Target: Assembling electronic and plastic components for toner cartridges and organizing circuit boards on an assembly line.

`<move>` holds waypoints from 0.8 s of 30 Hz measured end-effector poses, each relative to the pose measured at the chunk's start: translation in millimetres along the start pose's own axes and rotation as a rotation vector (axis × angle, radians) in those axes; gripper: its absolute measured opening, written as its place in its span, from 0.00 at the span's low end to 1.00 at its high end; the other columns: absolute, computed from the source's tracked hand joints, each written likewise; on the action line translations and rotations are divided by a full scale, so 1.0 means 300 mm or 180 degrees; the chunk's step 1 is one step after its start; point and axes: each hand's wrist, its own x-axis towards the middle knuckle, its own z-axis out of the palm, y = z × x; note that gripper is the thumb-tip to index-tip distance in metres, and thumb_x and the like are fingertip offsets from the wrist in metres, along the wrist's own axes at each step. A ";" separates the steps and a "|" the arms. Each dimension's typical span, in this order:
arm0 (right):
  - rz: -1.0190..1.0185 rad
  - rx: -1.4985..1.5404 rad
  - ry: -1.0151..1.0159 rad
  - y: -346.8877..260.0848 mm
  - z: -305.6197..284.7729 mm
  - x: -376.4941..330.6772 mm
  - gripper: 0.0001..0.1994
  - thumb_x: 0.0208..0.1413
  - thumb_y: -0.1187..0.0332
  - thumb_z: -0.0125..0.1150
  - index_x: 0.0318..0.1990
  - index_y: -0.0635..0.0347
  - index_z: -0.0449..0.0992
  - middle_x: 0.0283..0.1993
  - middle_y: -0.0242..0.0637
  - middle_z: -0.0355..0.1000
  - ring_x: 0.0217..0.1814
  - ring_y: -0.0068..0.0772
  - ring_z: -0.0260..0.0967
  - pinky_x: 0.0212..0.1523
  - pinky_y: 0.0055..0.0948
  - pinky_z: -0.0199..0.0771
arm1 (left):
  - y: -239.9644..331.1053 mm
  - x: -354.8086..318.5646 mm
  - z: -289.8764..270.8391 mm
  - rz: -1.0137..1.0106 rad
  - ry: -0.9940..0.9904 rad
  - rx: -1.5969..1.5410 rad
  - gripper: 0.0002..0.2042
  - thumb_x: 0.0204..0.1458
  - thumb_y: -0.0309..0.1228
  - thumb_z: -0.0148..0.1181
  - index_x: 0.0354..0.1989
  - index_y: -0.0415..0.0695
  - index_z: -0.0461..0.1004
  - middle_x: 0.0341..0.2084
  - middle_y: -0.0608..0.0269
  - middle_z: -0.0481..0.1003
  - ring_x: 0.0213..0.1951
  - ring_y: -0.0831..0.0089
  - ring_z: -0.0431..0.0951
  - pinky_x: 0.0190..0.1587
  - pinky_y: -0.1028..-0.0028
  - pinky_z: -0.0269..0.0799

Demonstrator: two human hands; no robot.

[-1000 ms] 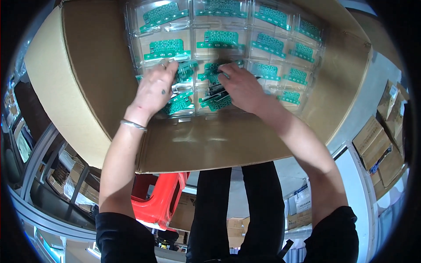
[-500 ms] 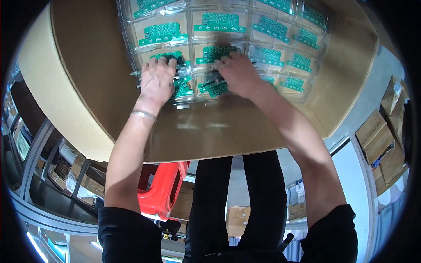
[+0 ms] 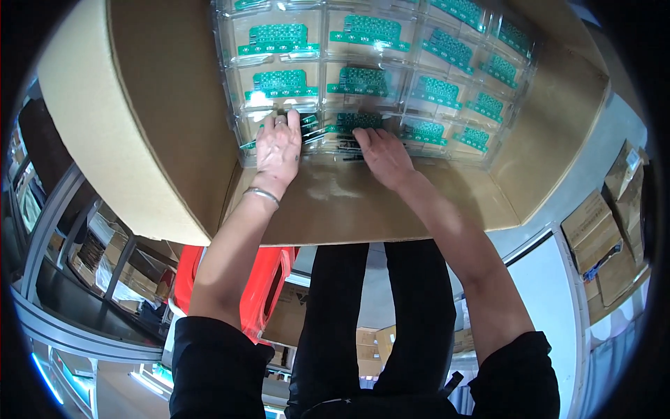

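Inside a deep box lies a clear plastic tray [image 3: 323, 77] with green circuit boards [image 3: 371, 29], one in most of its compartments. My left hand [image 3: 278, 152] is at the front-left compartment, fingers curled over circuit boards seen edge-on [image 3: 311, 133] that jut out on both sides of it. One compartment to the right, my right hand [image 3: 384, 158] grips the right end of several thin boards, also edge-on [image 3: 350, 145]. Another green board [image 3: 357, 120] lies just beyond those fingertips. My fingers and palms hide part of what both hands hold.
The tall cardboard box [image 3: 167, 119] surrounds the tray, its near wall [image 3: 328, 202] below my forearms. A red plastic object [image 3: 269, 286] stands outside, left of my legs. Metal framing [image 3: 52, 230] is at the left, flattened cartons [image 3: 593, 237] at the right.
Both hands have come nearer to me, to the front row of the tray. Circuit boards now lie uncovered in the compartments just behind them. The view has shifted slightly.
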 end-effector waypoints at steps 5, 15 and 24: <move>0.0364 0.0498 -0.0158 -0.008 -0.088 0.001 0.23 0.33 0.78 0.59 0.43 0.61 0.63 0.39 0.44 0.67 0.41 0.45 0.67 0.42 0.40 0.69 | -0.050 -0.008 -0.034 0.0426 0.0073 -0.0122 0.20 0.35 0.29 0.60 0.42 0.45 0.68 0.24 0.54 0.73 0.38 0.58 0.72 0.40 0.64 0.69; 0.0454 0.4295 -0.0944 -0.357 -0.868 -0.367 0.27 0.39 0.83 0.61 0.51 0.61 0.64 0.46 0.32 0.69 0.48 0.25 0.66 0.48 0.26 0.68 | -0.061 -0.596 -0.556 -0.0166 -0.1721 -0.6908 0.24 0.36 0.16 0.55 0.48 0.36 0.65 0.38 0.57 0.73 0.40 0.66 0.74 0.46 0.67 0.71; -0.1479 0.3867 -0.2675 -1.150 -1.134 -0.694 0.22 0.29 0.73 0.73 0.34 0.54 0.68 0.47 0.42 0.66 0.56 0.39 0.60 0.57 0.38 0.58 | 0.323 -1.704 -0.773 0.2592 -0.0083 -0.9780 0.35 0.41 0.31 0.56 0.61 0.48 0.50 0.54 0.34 0.57 0.54 0.57 0.64 0.51 0.62 0.66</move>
